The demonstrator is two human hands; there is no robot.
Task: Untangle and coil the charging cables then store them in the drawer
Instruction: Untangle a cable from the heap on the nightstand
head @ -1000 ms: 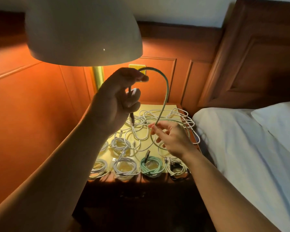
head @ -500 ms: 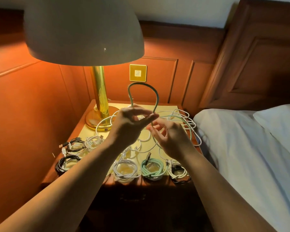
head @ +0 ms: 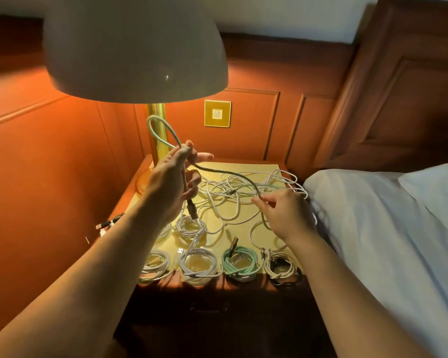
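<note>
My left hand (head: 173,182) pinches a pale green cable (head: 157,130) that loops up above it, with the plug end (head: 192,212) hanging below the palm. The cable runs right and down to my right hand (head: 286,213), which pinches it between thumb and fingers. Behind both hands lies a tangled pile of white cables (head: 243,192) on the nightstand (head: 243,167). Several coiled cables sit along the front edge, among them a green coil (head: 239,262) and white coils (head: 198,264). The drawer front (head: 210,308) below is dark and closed.
A large lamp shade (head: 135,47) hangs over the left of the nightstand on a brass stem (head: 159,140). A bed with white sheets (head: 386,228) borders the right side. Wood panelling and a wall switch (head: 217,113) are behind. Black coiled cables (head: 111,222) lie at the left edge.
My hands have parted: the left moved left holding the loop, the right slid down and right along the green cable. The loop now stands left of my left hand.
</note>
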